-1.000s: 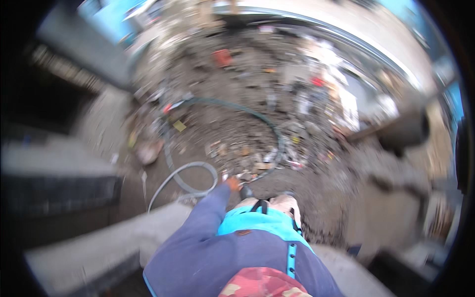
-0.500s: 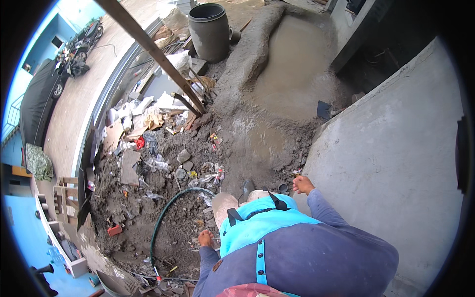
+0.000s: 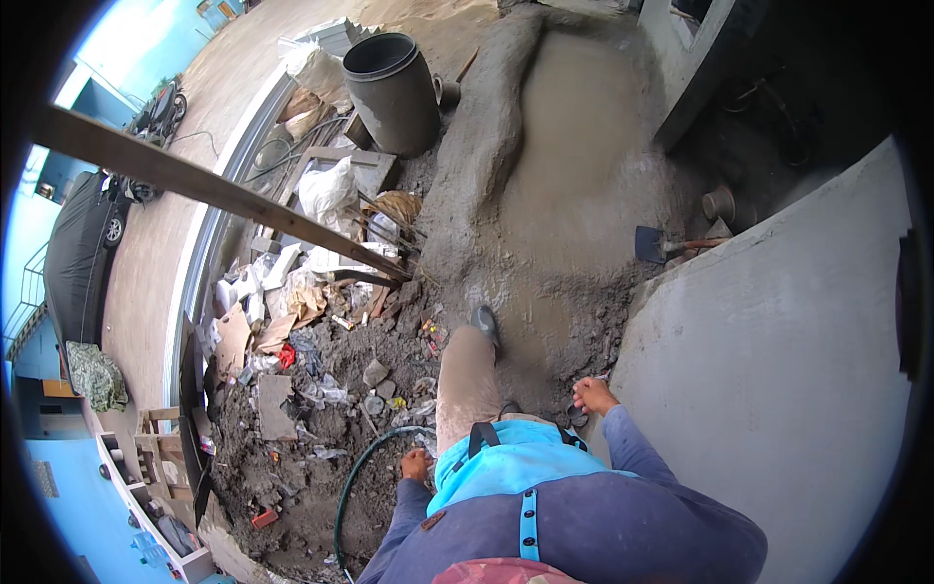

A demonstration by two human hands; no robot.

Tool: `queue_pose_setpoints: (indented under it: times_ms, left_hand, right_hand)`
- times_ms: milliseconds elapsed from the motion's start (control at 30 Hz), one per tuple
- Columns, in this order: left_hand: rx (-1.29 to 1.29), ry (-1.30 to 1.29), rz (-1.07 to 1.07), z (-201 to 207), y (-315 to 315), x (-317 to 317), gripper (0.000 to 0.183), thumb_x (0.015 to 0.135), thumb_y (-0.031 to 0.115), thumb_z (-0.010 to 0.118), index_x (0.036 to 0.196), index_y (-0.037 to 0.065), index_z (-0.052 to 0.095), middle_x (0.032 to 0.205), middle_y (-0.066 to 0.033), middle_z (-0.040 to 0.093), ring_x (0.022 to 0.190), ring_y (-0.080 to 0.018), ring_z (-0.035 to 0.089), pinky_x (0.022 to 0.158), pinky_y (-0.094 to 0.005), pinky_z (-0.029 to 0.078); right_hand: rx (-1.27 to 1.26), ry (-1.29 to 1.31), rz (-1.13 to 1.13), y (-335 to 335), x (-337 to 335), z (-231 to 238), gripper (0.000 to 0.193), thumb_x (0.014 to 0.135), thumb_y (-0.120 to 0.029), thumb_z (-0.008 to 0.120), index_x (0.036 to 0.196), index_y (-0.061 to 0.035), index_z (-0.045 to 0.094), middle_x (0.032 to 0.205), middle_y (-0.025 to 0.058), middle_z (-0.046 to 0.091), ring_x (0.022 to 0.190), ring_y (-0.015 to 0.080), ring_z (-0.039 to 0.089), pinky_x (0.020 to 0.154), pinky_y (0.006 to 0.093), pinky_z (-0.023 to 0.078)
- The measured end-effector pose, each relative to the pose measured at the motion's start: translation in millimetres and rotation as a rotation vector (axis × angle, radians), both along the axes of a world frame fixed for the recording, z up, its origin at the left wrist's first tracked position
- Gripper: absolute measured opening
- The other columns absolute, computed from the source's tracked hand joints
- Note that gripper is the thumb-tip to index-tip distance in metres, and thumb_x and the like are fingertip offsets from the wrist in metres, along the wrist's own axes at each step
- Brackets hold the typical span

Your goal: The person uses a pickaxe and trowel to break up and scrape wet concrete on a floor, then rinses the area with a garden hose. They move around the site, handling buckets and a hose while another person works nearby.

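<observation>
Two things low on either side of the turquoise waist cloth: left hand and right hand, well apart.

Left hand: loosely curled, seemingly holding nothing; with palm hidden, cannot tell degree of closure or any small content. Nearest item: green hose, just beside, curving over dug-up soil; no contact made out. Bend probably due to springiness rather than careful laying.

Right hand: bent inward at the fingers, likewise apparently bare of any object; cannot tell how tightly. Just beside grey wall, near a small round dark object of unclear kind. Touching the wall or not: cannot tell.

Left boot forward on wet ground. Hands held out from the body perhaps for balance on slick footing.

Shovel: lying on mud, blade outward, handle toward the end of the wall; likely set there to be out from underfoot.

Raised bank: curved along a muddy pool, presumably to contain it. Grey barrel: upright on the outer side of the bank, maybe for ready reach.

Wooden pole: tilted, foot in rubble, perhaps leaning on something at the upper end; support not visible. White sack: among scraps, more likely dumped than arranged.
</observation>
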State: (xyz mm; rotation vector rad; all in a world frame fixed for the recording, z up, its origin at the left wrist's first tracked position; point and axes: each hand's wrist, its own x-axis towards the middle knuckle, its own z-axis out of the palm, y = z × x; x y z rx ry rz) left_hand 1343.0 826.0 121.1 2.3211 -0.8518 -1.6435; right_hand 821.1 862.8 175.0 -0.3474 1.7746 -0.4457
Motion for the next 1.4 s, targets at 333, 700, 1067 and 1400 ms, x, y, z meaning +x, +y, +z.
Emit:
queue_pose_setpoints:
  times_ms: [333,700,1067,1400]
  left_hand:
    - [-0.197,0.046,-0.502,43.9,-211.4,-59.4,0.028,0.095,0.023,0.059,0.099,-0.001,0.072,0.083,-0.0098,0.072,0.078,-0.0191,0.069,0.071,-0.0352,0.055]
    - [-0.271,0.240,-0.297,71.7,-546.8,-206.0,0.034,0.099,0.019,0.058,0.122,-0.006,0.060,0.098,-0.0152,0.071,0.082,-0.0231,0.071,0.068,-0.0332,0.057]
    - [-0.072,0.202,-0.344,42.0,-706.3,-448.4,0.038,0.099,0.027,0.059,0.126,0.000,0.060,0.105,-0.0128,0.072,0.087,-0.0220,0.072,0.061,-0.0330,0.052]
    - [-0.077,0.180,-0.252,40.3,-845.9,-643.2,0.038,0.098,0.024,0.059,0.120,-0.007,0.061,0.103,-0.0176,0.070,0.089,-0.0256,0.070,0.078,-0.0367,0.057]
  right_hand:
    - [0.173,0.469,0.146,-49.0,-91.8,4.3,0.007,0.090,-0.009,0.058,0.094,-0.0085,0.064,0.071,0.0021,0.062,0.053,0.0149,0.057,0.051,0.0319,0.052]
    - [0.118,0.114,-0.616,-132.6,-90.2,64.5,0.017,0.098,-0.012,0.049,0.100,-0.0074,0.065,0.077,0.0039,0.064,0.063,0.0155,0.063,0.049,0.0326,0.049]
    - [0.183,0.150,0.009,-210.4,-256.1,16.6,0.018,0.092,-0.020,0.055,0.104,-0.0094,0.064,0.080,0.0118,0.065,0.067,0.0272,0.064,0.055,0.0403,0.051]
    - [-0.074,0.256,-0.678,-542.6,-670.4,76.1,0.019,0.101,-0.025,0.055,0.116,-0.0143,0.061,0.084,0.0000,0.063,0.065,0.0097,0.062,0.051,0.0272,0.051]
